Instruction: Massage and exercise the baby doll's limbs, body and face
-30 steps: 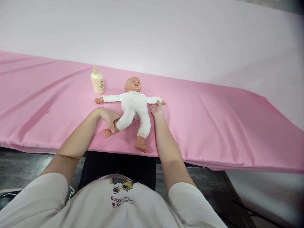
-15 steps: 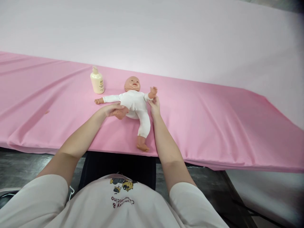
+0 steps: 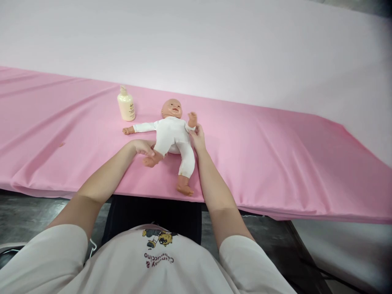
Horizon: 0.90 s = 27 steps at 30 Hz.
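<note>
From the head view, a long surface (image 3: 275,163) is stretching across the frame, draped in smooth pink fabric with a faint sheen that is gathering into soft, shallow folds toward the left and right ends and hanging over the near edge. Behind it a paler, matte pinkish-white sheet (image 3: 245,53) is filling the upper part of the picture.

A baby doll (image 3: 174,132) is lying on its back near the middle of the surface, head pointing away from the person. Its head is bald, hard-looking and glossy, in a peach plastic tone, while the body is wearing a soft white one-piece suit that is wrinkling at the joints; bare plastic fingers and feet are sticking out of the sleeves and legs. One arm is lying flat and straight out toward a bottle; the other is bent upward. One leg is stretching toward the near edge, the other is folded in.

The left hand (image 3: 143,148) is grasping the doll's folded leg at the ankle, fingers curled around it just above the bare foot. The right hand (image 3: 198,136) is closing on the raised arm at the sleeve, near the doll's side.

A small cream-coloured pump bottle (image 3: 126,106), rounded and smooth, is standing upright near the doll's flat arm, apart from it.
</note>
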{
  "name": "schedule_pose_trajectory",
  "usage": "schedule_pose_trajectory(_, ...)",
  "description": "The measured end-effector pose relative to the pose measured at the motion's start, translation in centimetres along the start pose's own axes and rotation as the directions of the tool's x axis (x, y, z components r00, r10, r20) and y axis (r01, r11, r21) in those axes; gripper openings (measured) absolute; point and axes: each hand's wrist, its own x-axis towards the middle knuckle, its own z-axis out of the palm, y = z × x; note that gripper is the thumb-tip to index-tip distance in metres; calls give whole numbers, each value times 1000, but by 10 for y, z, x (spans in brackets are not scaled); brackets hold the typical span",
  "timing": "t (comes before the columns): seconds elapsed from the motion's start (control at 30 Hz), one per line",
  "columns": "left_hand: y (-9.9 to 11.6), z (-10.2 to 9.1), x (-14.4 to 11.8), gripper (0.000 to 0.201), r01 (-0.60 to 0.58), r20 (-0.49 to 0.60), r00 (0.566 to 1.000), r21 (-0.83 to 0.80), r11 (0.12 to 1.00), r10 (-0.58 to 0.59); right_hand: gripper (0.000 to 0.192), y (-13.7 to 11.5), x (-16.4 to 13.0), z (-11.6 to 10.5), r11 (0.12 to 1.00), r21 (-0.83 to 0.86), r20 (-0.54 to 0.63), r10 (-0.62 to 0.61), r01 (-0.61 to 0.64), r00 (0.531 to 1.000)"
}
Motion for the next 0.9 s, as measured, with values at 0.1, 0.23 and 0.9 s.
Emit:
schedule_pose_trajectory(0.1,-1,5,2,66,142,206,963,157,977,-173,61,6,4,-8,987,146,-58,72,-63,996)
schedule_pose_trajectory(0.23,-7,8,11,55,156,346,905,270,950,-247,58,14,11,-19,952,251,-112,210,-177,971)
schedule_pose_trajectory(0.9,-29,-13,29,54,-145,-326,944,-287,947,46,43,-9,-1,0,989,-109,93,-90,100,992)
